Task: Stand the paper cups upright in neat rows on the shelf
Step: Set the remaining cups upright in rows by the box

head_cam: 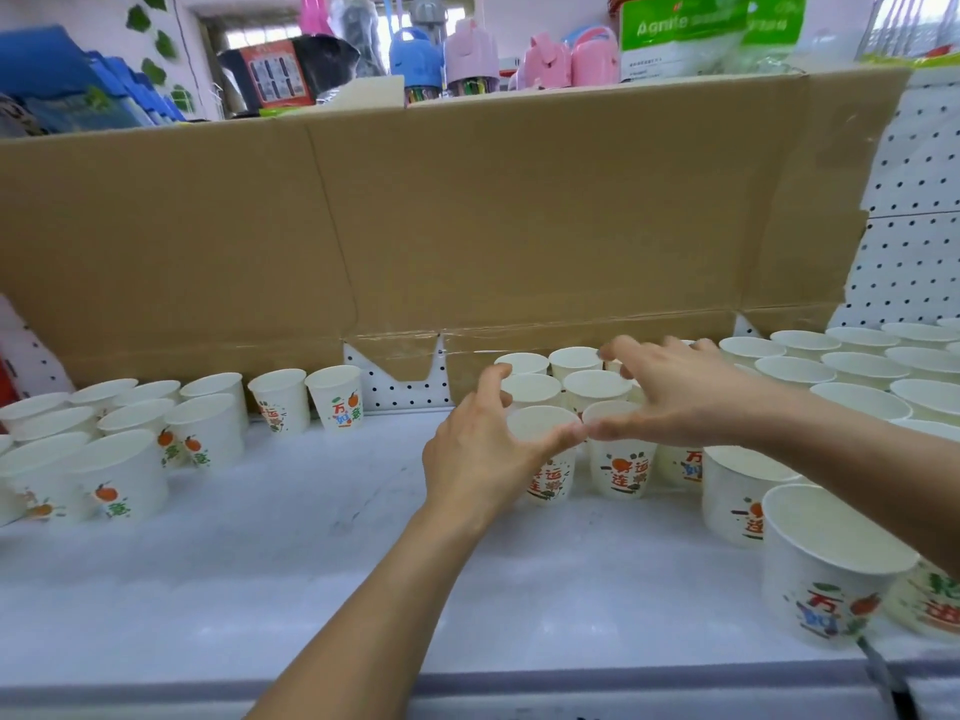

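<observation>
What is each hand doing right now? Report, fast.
Left hand: curled round the front paper cup.
Right hand: arched over the neighbouring cups, thumb at a rim; grip cannot be told.

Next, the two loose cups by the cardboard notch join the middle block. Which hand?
Probably left. The left hand, curled round the front-left cup of the block, is nearest the loose cups; the right hand reaches over the block's right side.
</observation>
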A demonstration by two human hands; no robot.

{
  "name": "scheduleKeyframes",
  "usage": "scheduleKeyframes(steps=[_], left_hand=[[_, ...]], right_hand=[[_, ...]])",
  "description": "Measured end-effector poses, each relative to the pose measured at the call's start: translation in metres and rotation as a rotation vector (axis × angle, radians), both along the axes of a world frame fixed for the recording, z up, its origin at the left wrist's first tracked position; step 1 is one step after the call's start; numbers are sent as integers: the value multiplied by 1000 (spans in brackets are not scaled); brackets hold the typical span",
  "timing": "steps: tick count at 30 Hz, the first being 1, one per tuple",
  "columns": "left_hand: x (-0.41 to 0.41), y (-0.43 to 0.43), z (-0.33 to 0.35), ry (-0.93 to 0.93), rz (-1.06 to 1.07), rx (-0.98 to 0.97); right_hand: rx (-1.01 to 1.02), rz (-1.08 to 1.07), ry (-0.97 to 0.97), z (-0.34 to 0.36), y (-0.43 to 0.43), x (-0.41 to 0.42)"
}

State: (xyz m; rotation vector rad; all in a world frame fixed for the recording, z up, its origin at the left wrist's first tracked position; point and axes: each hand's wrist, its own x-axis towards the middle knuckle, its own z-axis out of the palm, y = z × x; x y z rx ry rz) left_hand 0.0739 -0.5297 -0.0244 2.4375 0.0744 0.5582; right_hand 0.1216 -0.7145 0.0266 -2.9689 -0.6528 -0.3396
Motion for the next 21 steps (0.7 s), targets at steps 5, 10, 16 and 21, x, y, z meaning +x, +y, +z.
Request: scheduleKeyframes(steps=[5,10,16,21], left_hand=[[-33,55,-3,-127,-72,-137],[-83,168,-16,-150,71,96],[-99,290,8,-106,331,373],[-102,330,7,-57,345,418]], right_hand=[[136,193,-89,9,54,-13],[184,376,-64,5,142,-15],[274,539,147,-12,267,-7],[166,543,33,-26,362,-5]])
